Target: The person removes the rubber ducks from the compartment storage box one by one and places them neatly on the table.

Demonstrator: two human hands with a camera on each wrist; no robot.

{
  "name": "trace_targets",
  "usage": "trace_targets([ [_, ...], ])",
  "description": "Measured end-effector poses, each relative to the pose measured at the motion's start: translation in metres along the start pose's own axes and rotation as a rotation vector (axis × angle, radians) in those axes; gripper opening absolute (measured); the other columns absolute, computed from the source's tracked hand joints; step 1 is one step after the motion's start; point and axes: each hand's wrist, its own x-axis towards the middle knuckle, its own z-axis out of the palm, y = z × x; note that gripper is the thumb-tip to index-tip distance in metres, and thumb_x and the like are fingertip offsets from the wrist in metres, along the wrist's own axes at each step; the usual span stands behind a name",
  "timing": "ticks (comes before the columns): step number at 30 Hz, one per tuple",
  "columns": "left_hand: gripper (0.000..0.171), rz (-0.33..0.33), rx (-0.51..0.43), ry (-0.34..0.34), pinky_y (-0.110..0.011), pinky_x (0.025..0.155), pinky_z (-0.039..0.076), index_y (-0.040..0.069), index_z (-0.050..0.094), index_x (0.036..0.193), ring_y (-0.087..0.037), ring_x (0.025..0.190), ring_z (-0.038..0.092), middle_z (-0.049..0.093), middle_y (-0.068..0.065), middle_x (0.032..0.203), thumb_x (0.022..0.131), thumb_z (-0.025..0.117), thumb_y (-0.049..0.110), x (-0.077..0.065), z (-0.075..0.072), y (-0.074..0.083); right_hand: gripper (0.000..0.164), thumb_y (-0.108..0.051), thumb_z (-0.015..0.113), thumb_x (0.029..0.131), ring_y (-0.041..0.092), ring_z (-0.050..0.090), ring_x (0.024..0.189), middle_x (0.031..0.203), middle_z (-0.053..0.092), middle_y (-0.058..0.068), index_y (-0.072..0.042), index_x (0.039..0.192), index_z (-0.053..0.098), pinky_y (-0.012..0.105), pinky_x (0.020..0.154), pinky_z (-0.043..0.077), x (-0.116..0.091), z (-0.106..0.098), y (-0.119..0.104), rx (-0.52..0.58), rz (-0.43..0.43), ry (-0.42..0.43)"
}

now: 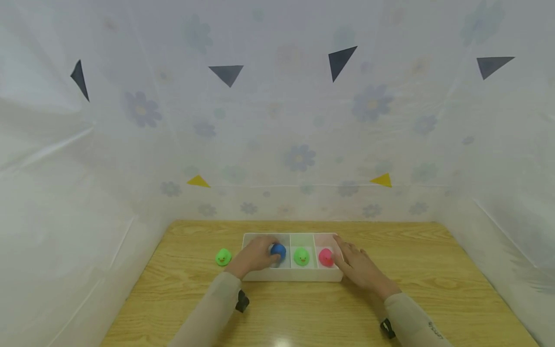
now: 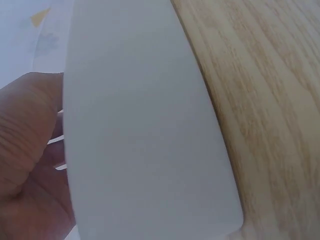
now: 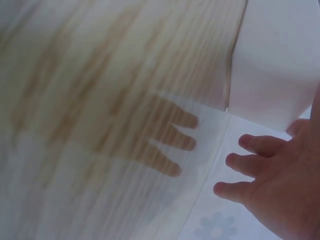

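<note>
Gripping the blue toy [image 1: 279,250] in the left compartment [image 1: 284,239] of the tray [image 1: 292,275], the left hand [image 1: 256,254] curls its fingers; the right hand [image 1: 359,266], fingers spread, likely braces the tray's right end.

Floral walls [image 1: 277,115] — dark triangles [image 1: 227,74], wooden table [image 1: 303,308]

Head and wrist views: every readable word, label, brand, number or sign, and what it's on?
Right sleeve, head view: a short line of dark lettering, too small and blurred to read.
White box, table: no text I can make out.
Dark triangle, yellow triangle: no visible lettering.
Wrist views: none.
</note>
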Motion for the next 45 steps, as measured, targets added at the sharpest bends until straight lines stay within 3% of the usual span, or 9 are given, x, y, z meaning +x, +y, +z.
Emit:
trace_targets([
  [8,0.042,-0.014,-0.081,0.012,-0.053,0.107,0.054,0.0,0.062,0.14,-0.036,0.129,0.064,0.067,-0.018,0.139,0.104,0.068,0.021,-0.003,-0.014,0.001,0.068,-0.049,0.04,0.113,0.051,0.038,0.152,0.16,0.05,0.021,-0.018,0.17,0.02,0.079,0.12,0.02,0.001,0.001,0.001,-0.004,-0.003,0.005],
  [17,0.037,0.013,-0.118,0.045,-0.053,0.105,0.055,0.004,0.064,0.137,-0.035,0.126,0.065,0.069,-0.014,0.134,0.105,0.066,0.022,-0.007,-0.022,0.001,0.067,-0.047,0.04,0.114,0.051,0.036,0.153,0.165,0.043,0.019,-0.018,0.171,0.019,0.079,0.12,0.02,0.0,0.0,0.001,0.007,-0.001,-0.002],
  [27,0.036,0.032,-0.163,0.143,-0.054,0.106,0.054,0.003,0.064,0.137,-0.035,0.122,0.066,0.069,-0.014,0.132,0.105,0.066,0.02,-0.017,-0.033,-0.005,0.068,-0.047,0.04,0.114,0.053,0.036,0.152,0.165,0.042,0.02,-0.018,0.171,0.018,0.08,0.12,0.019,0.0,0.001,0.003,0.027,-0.005,-0.005],
  [32,0.038,0.048,-0.249,0.175,-0.057,0.102,0.056,0.003,0.062,0.141,-0.036,0.119,0.067,0.067,-0.016,0.135,0.105,0.065,0.018,-0.024,-0.036,-0.013,0.068,-0.047,0.04,0.114,0.053,0.036,0.152,0.165,0.043,0.02,-0.019,0.171,0.018,0.081,0.12,0.018,0.0,0.002,0.005,0.034,-0.009,-0.003],
  [37,0.039,0.071,-0.29,0.201,-0.052,0.097,0.059,0.005,0.061,0.142,-0.035,0.115,0.068,0.066,-0.017,0.135,0.106,0.065,0.017,-0.03,-0.037,-0.022,0.067,-0.047,0.038,0.114,0.053,0.036,0.153,0.164,0.045,0.021,-0.02,0.171,0.016,0.081,0.119,0.018,-0.001,0.002,0.005,0.035,-0.01,-0.009],
  [45,0.041,0.041,-0.33,0.234,-0.043,0.092,0.061,0.003,0.062,0.142,-0.035,0.114,0.069,0.066,-0.02,0.134,0.104,0.068,0.018,-0.039,-0.043,-0.03,0.066,-0.046,0.038,0.114,0.052,0.037,0.152,0.162,0.046,0.022,-0.02,0.171,0.017,0.081,0.119,0.018,-0.001,0.001,0.003,0.034,-0.011,-0.008],
])
